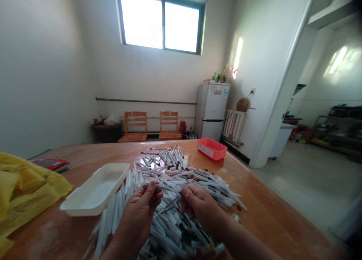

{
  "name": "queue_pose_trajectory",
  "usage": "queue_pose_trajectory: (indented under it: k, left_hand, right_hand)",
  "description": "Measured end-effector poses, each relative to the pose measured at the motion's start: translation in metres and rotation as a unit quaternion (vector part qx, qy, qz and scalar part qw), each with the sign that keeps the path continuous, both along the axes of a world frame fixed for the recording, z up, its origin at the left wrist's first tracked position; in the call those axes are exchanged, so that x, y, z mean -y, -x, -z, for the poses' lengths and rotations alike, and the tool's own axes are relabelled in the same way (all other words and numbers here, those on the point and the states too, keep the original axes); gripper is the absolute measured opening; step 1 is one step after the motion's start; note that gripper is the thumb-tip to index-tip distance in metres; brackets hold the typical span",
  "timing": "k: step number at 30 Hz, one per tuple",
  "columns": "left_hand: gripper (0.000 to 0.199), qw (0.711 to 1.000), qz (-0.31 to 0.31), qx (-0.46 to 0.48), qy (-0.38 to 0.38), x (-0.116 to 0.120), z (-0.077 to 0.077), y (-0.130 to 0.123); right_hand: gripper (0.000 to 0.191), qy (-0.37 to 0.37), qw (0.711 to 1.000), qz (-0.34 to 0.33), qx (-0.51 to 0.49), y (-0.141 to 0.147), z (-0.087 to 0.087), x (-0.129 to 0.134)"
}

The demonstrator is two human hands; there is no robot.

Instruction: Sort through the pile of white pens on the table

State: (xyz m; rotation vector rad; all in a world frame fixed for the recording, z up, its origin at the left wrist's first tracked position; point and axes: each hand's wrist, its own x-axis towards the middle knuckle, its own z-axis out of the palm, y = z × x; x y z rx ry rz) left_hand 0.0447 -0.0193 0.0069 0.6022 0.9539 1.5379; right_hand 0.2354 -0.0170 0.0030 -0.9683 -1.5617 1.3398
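Left hand (138, 214) and right hand (198, 203), fingers (150, 192) closed, pinch one white plastic tube (169, 187) singly above the loose pile (169, 173) on the counter (254, 199), a properly separated hold.

Around a heap of white plastic pen tubes (175, 177) with thin black tips: at twelve o'clock, a dark green window frame (163, 22) around glaring white panes. At eleven o'clock, two honey-orange wooden chairs (135, 126). At one o'clock, a coral-red plastic tray (212, 149) with a white label, and farther off, a white refrigerator (210, 109) patched with small coloured stickers, beside a white radiator (233, 126) of striped ribs. At nine o'clock, a crumpled yellow plastic bag (25, 188) and a plain off-white plastic tray (94, 190). Beneath it all, an orange-brown varnished table (268, 211) with pale, glossy streaks.
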Motion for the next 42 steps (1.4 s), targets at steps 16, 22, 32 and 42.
queue_pose_trajectory:
  k: [16,22,32,42]
  left_hand:
    - [0.005,1.000,-0.002,-0.008,0.006,-0.0016,0.0004,-0.0004]
    - [0.006,1.000,-0.010,-0.023,0.013,-0.0008,-0.0009,-0.0034]
    - [0.012,1.000,-0.022,-0.002,0.017,-0.0004,0.0010,-0.0022]
    - [0.021,0.999,0.023,-0.011,-0.020,0.0014,-0.0006,-0.0024]
  right_hand:
    - [0.034,0.027,0.999,0.008,-0.045,0.0011,0.0034,-0.0037]
    - [0.020,-0.060,0.996,0.040,0.045,-0.0044,0.0038,-0.0054]
    - [0.016,-0.135,0.983,0.039,0.114,-0.0034,0.0068,-0.0010]
    - [0.018,-0.135,0.983,0.022,0.125,-0.0051,0.0054,0.0008]
